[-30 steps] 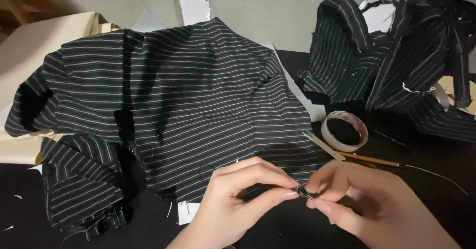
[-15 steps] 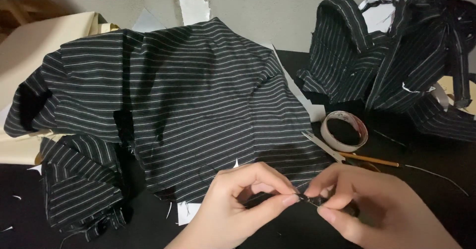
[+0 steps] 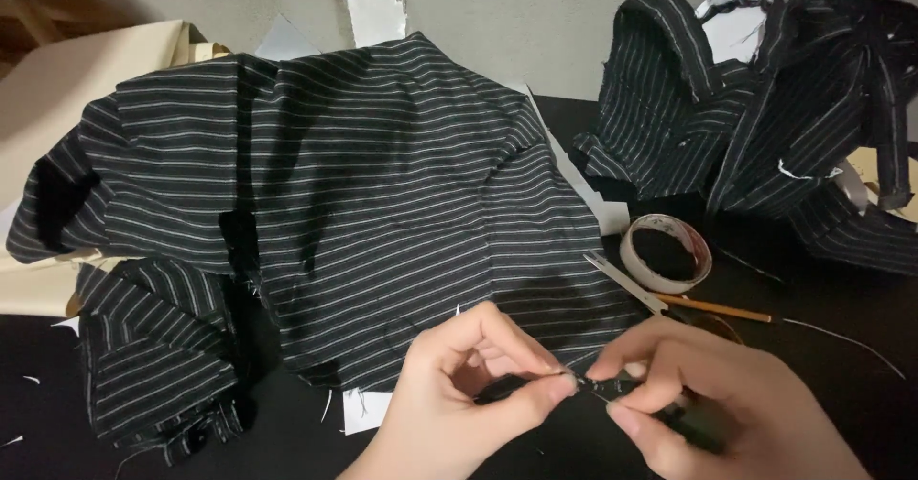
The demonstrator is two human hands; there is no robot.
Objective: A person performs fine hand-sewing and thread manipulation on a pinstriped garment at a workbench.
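A large piece of black fabric with thin white stripes [image 3: 382, 193] lies spread over the dark table. My left hand [image 3: 459, 399] pinches its near edge between thumb and forefinger. My right hand [image 3: 708, 403] meets it from the right, fingertips pinched on the same edge beside the left thumb. A thin needle-like sliver seems to show between the fingertips, but it is too small to be sure. Something dark sits under my right fingers; I cannot tell what.
A roll of tape [image 3: 666, 253] lies right of the fabric, with small scissors [image 3: 626, 284] and a thin wooden stick [image 3: 717, 308] beside it. A heap of the same striped cloth [image 3: 765, 107] fills the back right. Beige paper [image 3: 57, 98] lies at the left.
Both hands have stayed at the fabric's near edge; the fingertips have drawn closer and shifted slightly along the edge. The cloth has barely moved.
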